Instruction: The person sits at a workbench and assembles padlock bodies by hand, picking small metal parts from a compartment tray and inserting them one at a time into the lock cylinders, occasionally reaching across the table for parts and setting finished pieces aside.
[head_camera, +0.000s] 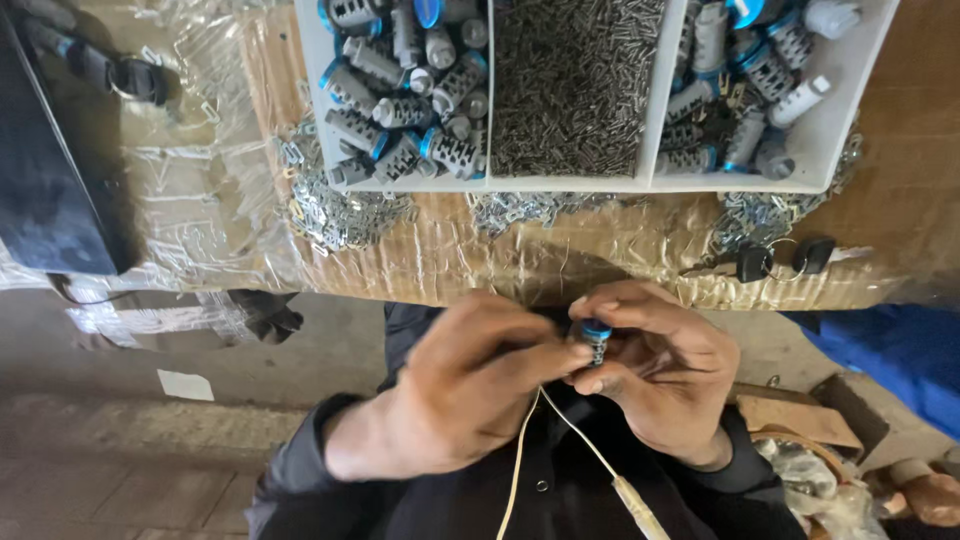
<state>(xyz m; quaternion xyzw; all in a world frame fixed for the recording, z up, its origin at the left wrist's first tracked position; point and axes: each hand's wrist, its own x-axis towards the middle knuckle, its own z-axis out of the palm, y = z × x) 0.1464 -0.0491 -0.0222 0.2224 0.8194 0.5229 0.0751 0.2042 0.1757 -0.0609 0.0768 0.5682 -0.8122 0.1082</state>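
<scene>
My right hand (668, 375) grips a small grey lock cylinder with a blue end (596, 336), held close to my chest below the table edge. My left hand (470, 385) is curled beside it, its fingertips pressed against the cylinder's side; anything pinched there is too small to see. A thin cream cord (560, 425) hangs down from between the two hands over my dark jacket.
A white divided tray (655, 120) on the cardboard-covered table (500, 255) holds several grey and blue cylinders (400, 110) at left and right, small metal pins (570, 85) in the middle. Loose metal parts (340, 215) lie under its front edge. Black-headed keys (755, 262) rest at right. A dark case (50, 170) sits at left.
</scene>
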